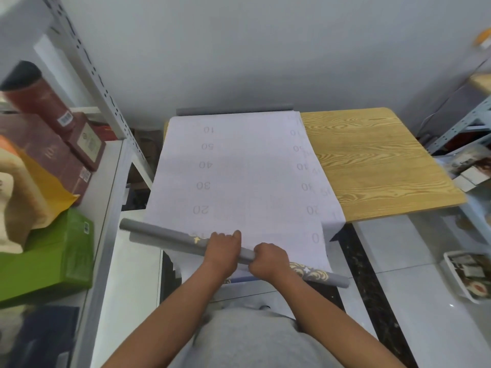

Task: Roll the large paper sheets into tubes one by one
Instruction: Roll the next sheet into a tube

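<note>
A large white paper sheet (239,171) with faint printed numbers lies flat across the left part of the wooden table (377,166), its near end hanging over the edge. That near end is rolled into a grey tube (164,233) with gold patterning, lying slanted from upper left to lower right. My left hand (221,247) and my right hand (269,260) grip the tube side by side near its middle, fingers curled over it. Another grey roll (233,110) lies at the sheet's far end against the wall.
A metal shelf (106,197) on the left holds a green box (53,258), maroon boxes (50,152) and a yellow bag. A shelf on the right carries small boxes and a tray (467,277). White wall stands behind the table; tiled floor lies below.
</note>
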